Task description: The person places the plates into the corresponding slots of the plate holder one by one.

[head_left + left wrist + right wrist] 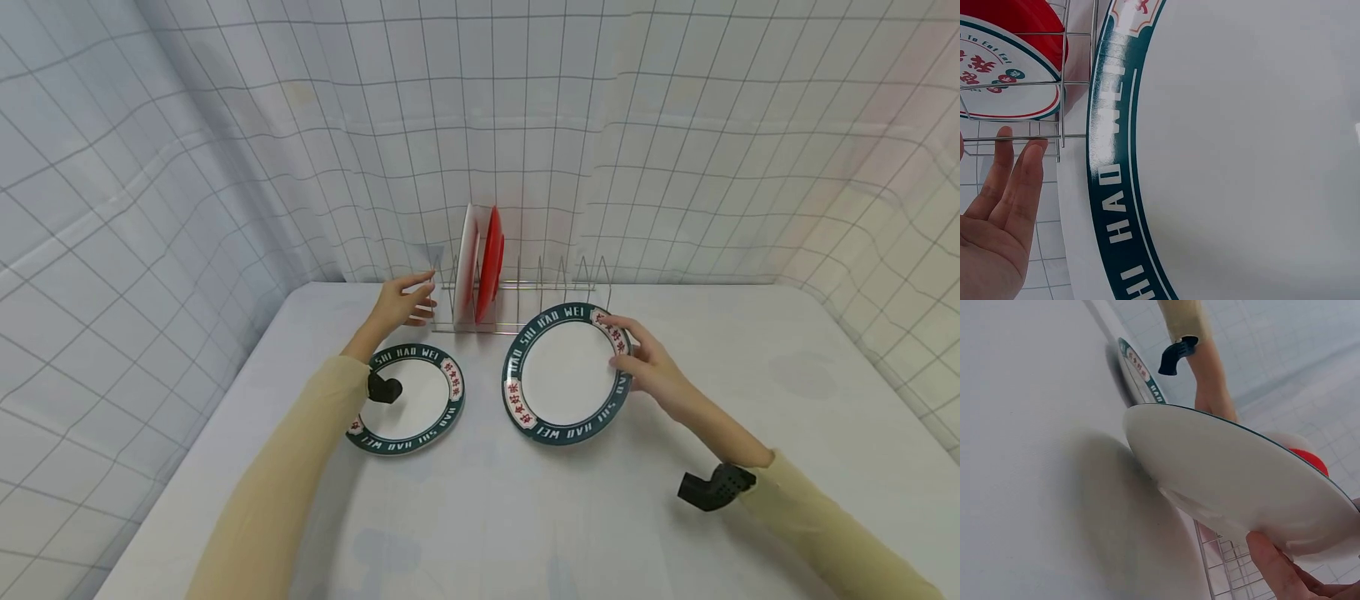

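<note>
A white plate (567,373) with a dark green lettered rim is held tilted above the table by my right hand (651,367), which pinches its right edge. In the right wrist view, fingers (1272,565) press against its pale underside. My left hand (397,304) is at the left end of a wire dish rack (528,286), its fingers extended and the fingertips at the wires. Inside the rack's left part, a white plate (467,267) and a red plate (491,265) stand on edge. A matching green-rimmed plate (412,400) lies flat below my left forearm.
The white table (480,517) extends in front of the rack and to both sides. White grid-patterned curtains (555,150) enclose the back and sides. Upright wire dividers (583,271) stand along the rack's right part.
</note>
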`<state>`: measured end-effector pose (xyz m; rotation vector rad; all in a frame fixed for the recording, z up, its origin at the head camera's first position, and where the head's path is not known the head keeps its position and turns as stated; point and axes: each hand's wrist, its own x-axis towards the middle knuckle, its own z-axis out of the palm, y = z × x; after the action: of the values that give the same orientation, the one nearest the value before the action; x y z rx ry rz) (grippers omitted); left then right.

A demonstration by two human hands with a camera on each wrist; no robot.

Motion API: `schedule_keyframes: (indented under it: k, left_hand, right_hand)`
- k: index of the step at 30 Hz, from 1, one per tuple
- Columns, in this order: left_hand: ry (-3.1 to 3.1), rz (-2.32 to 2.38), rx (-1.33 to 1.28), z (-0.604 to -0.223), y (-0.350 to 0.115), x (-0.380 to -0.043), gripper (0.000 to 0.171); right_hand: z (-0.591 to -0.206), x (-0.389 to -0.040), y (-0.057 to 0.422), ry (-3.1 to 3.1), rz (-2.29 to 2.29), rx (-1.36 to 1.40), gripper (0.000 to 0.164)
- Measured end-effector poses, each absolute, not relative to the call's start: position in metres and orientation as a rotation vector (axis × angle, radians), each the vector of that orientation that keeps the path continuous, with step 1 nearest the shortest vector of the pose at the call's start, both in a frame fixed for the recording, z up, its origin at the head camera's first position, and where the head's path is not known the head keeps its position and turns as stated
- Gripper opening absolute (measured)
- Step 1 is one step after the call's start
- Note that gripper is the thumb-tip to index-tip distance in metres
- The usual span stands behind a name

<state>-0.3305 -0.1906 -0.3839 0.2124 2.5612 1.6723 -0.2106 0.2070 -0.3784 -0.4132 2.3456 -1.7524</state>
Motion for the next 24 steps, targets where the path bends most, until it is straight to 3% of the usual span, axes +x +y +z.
schedule_keyframes:
  k: [24]
  left_hand:
    - [2.556,1.666,0.215,-0.381,-0.189,-0.328,0.047]
  right_hand:
    - [-0.307,-0.221,0.201,2.449,-1.832,-0.327,0.051]
